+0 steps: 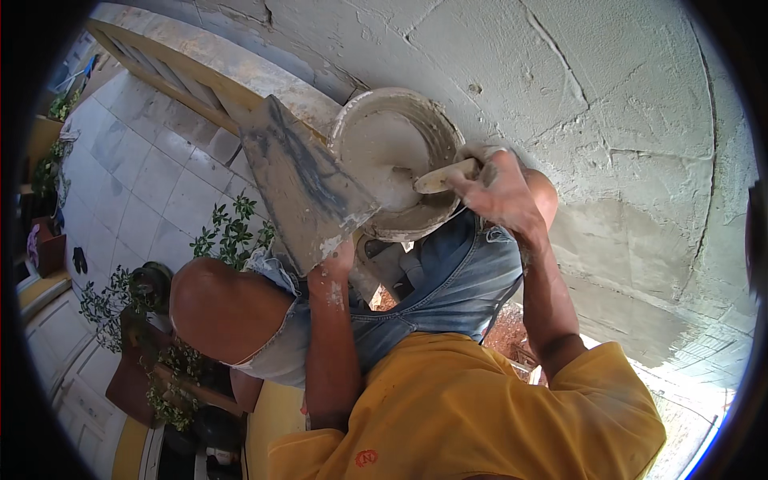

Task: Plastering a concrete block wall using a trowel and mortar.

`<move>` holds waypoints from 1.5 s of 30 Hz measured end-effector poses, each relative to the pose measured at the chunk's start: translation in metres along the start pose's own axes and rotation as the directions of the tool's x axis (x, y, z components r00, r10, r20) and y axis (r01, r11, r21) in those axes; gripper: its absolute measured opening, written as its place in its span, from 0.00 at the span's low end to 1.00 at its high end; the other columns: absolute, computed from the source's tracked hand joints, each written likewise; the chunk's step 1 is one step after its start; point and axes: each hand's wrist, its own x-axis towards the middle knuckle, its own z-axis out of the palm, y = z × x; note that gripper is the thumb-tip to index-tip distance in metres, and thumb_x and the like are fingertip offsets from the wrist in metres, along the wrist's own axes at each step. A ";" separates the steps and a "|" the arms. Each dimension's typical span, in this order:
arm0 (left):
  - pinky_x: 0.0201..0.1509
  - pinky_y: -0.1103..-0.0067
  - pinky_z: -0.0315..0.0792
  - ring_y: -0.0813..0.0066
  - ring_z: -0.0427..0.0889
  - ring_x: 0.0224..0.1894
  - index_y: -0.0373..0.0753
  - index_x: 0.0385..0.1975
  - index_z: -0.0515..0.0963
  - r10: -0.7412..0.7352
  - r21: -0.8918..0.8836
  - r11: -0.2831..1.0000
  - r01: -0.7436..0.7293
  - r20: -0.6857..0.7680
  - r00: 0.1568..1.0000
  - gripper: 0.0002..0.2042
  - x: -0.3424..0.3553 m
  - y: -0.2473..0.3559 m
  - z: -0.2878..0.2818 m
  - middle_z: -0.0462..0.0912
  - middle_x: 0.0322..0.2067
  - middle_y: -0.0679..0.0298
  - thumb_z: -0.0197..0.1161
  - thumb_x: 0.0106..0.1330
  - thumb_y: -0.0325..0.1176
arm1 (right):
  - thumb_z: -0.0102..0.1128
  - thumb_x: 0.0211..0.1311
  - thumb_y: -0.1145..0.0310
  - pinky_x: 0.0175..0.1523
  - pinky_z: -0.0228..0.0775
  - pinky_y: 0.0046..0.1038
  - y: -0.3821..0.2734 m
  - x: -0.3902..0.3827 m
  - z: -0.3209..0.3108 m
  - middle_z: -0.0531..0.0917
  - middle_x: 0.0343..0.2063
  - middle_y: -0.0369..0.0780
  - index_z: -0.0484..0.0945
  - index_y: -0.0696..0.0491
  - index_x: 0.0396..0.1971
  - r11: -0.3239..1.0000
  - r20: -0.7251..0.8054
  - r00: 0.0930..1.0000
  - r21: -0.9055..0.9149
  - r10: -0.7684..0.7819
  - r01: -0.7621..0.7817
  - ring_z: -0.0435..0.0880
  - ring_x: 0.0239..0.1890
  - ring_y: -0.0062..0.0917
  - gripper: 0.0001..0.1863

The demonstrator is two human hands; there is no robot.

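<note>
A bucket (340, 132) of wet grey plaster (384, 142) stands between my knees and the wall, its inner walls coated with the mix. My right hand (504, 196) is at the bucket's right rim, closed round a trowel with a pale handle (436, 179) that points over the bucket. The trowel's blade is mostly hidden. My left hand (340, 258) grips a flat plastering hawk (300, 188) by its near end, with most of the fingers hidden beneath. This broad board is smeared with grey plaster, tilted, and lies over the bucket's left side.
A plastered wall (640, 104) with cracks and a damp patch (620, 248) rises on the right. A yellow-edged ledge (208, 60) runs at the far left above a tiled floor (156, 172). Leafy plants (228, 236) stand left, near my bare left knee (208, 300).
</note>
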 end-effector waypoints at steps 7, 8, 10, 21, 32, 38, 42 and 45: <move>0.68 0.57 0.70 0.49 0.79 0.61 0.36 0.58 0.80 -0.009 -0.009 1.000 0.011 0.181 0.983 0.22 0.025 0.041 -0.041 0.83 0.58 0.49 0.66 0.66 0.38 | 0.71 0.59 0.53 0.51 0.79 0.41 -0.065 -0.012 -0.035 0.87 0.26 0.53 0.89 0.62 0.36 0.585 0.313 0.899 -0.682 -0.307 0.438 0.88 0.36 0.47 0.23; 0.68 0.57 0.70 0.49 0.79 0.61 0.36 0.58 0.80 -0.022 -0.003 1.000 0.022 0.177 0.984 0.22 0.019 0.034 -0.039 0.83 0.58 0.49 0.66 0.66 0.38 | 0.71 0.60 0.54 0.48 0.79 0.41 -0.082 -0.020 -0.048 0.86 0.25 0.52 0.89 0.61 0.33 0.704 0.276 0.908 -0.573 -0.316 0.419 0.88 0.34 0.45 0.20; 0.69 0.59 0.70 0.48 0.80 0.59 0.39 0.57 0.82 0.141 -0.171 0.976 -0.136 0.017 0.990 0.19 0.008 0.010 -0.024 0.84 0.57 0.52 0.62 0.69 0.38 | 0.70 0.62 0.56 0.46 0.79 0.41 -0.090 -0.026 -0.060 0.86 0.24 0.50 0.89 0.59 0.30 0.804 0.234 0.919 -0.447 -0.317 0.391 0.88 0.33 0.44 0.18; 0.70 0.58 0.68 0.45 0.77 0.62 0.36 0.59 0.80 0.004 -0.243 0.970 -0.009 -0.021 1.000 0.20 -0.015 -0.046 0.048 0.82 0.58 0.47 0.61 0.68 0.34 | 0.73 0.55 0.54 0.51 0.78 0.42 -0.028 0.009 -0.006 0.88 0.34 0.44 0.88 0.50 0.39 0.323 0.547 0.835 -0.780 -0.065 0.536 0.88 0.42 0.42 0.17; 0.75 0.64 0.62 0.59 0.71 0.67 0.40 0.71 0.67 -0.132 -0.134 0.977 0.165 0.224 0.966 0.25 0.051 -0.033 -0.053 0.74 0.67 0.58 0.55 0.78 0.42 | 0.75 0.51 0.61 0.54 0.76 0.40 -0.068 -0.006 -0.051 0.86 0.42 0.43 0.84 0.52 0.47 0.168 0.563 0.797 -0.783 -0.216 0.599 0.87 0.45 0.37 0.22; 0.76 0.64 0.60 0.59 0.70 0.69 0.42 0.72 0.67 -0.164 0.062 0.987 0.151 0.383 0.909 0.26 0.043 -0.003 -0.066 0.74 0.68 0.59 0.55 0.78 0.45 | 0.73 0.51 0.61 0.52 0.80 0.39 -0.053 0.023 -0.007 0.89 0.35 0.47 0.85 0.54 0.39 0.193 0.513 0.859 -0.842 -0.008 0.504 0.89 0.45 0.42 0.17; 0.77 0.63 0.59 0.58 0.70 0.70 0.41 0.71 0.68 -0.130 0.122 0.988 0.094 0.339 0.932 0.26 0.038 -0.004 -0.053 0.73 0.69 0.58 0.54 0.78 0.44 | 0.71 0.52 0.59 0.53 0.79 0.40 -0.044 0.031 -0.016 0.88 0.34 0.48 0.86 0.56 0.35 0.422 0.568 0.823 -0.742 -0.015 0.521 0.87 0.46 0.44 0.17; 0.78 0.62 0.58 0.56 0.69 0.70 0.39 0.71 0.69 -0.066 0.199 0.980 0.014 0.258 0.964 0.25 0.027 -0.015 -0.032 0.72 0.70 0.56 0.52 0.78 0.43 | 0.69 0.52 0.58 0.54 0.77 0.42 -0.061 0.028 -0.034 0.86 0.32 0.50 0.86 0.56 0.32 0.455 0.523 0.827 -0.697 -0.205 0.554 0.86 0.46 0.44 0.15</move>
